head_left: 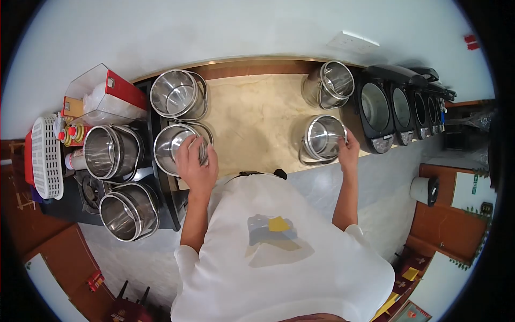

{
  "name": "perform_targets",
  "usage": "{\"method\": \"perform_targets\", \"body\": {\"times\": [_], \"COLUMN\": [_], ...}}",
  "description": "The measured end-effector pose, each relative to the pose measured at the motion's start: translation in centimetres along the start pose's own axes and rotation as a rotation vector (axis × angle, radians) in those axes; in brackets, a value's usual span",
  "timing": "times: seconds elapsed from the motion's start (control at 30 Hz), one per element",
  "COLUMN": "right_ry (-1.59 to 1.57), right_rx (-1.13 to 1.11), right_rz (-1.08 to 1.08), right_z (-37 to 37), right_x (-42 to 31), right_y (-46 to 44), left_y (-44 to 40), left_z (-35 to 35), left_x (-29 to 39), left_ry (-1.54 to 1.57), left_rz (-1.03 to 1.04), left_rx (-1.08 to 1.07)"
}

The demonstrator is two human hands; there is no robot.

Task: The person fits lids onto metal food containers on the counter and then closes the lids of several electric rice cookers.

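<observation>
Pot of round silver steel (pixel 325 138), apparently upright near right end of tan rectangular counter (pixel 252 123), pinched at right rim by right hand (pixel 348 149). Matching steel pot (pixel 169 146) at counter's left end, beneath spread left hand (pixel 197 162); cannot tell whether gripped.

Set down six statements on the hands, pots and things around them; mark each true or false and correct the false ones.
1. The right hand is at the rim of the near right pot. True.
2. The left hand is inside a cooker. False: the left hand is at another pot.
3. Only three metal pots show. False: six do.
4. The nearest cooker is open. True.
5. The shirt is black. False: the shirt is mainly white.
6. A white basket is on the left side. True.
</observation>
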State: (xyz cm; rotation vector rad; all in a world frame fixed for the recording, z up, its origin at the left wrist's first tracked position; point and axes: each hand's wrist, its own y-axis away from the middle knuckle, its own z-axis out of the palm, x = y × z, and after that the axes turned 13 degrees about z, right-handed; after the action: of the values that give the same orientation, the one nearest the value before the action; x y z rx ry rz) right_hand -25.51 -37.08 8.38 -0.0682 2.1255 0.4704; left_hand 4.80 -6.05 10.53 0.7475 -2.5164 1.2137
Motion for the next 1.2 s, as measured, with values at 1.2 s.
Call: {"method": "perform_targets", "body": {"times": [1.2], "right_ry": [0.126], "right_rx": [0.731], "right_rz": [-0.567], "right_z": [0.5], "right_x": [-7.4], "right_y": [-0.9], "left_y": [-0.4], "left_z": [1.1], "left_x": [-0.1], "left_ry": [-0.224], "left_rz": [-0.341], "left_rx": [-0.522]}}
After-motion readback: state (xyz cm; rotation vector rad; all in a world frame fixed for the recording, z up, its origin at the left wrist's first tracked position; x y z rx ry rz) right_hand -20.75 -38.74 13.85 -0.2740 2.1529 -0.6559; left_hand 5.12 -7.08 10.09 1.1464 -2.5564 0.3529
